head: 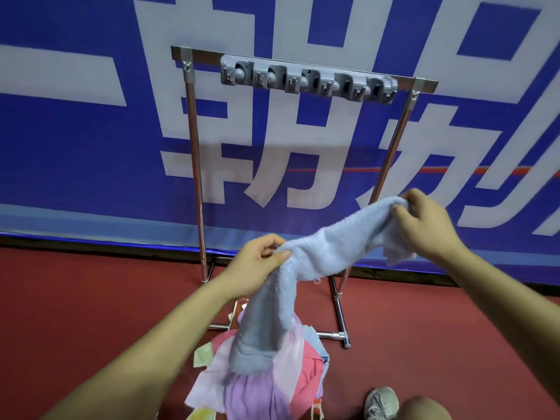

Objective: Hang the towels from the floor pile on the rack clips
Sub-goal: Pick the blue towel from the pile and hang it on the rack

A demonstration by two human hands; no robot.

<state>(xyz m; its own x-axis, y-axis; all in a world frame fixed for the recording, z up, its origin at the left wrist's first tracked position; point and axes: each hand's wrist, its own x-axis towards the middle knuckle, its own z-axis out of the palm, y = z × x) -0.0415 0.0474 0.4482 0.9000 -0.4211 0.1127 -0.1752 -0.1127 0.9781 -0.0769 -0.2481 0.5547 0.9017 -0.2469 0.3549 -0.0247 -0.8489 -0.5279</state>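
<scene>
A light blue towel stretches between both hands, its lower end hanging down onto the floor pile. My left hand pinches the towel near its middle. My right hand grips the towel's upper end, higher and to the right. Below lies the pile of towels in pink, lilac, red and yellow. Behind stands a chrome rack with a grey clip strip on its top bar; nothing hangs from the clips.
A blue banner with white characters covers the wall behind the rack. The floor is red carpet. The rack's foot bar lies right of the pile. A person's shoe and knee show at bottom right.
</scene>
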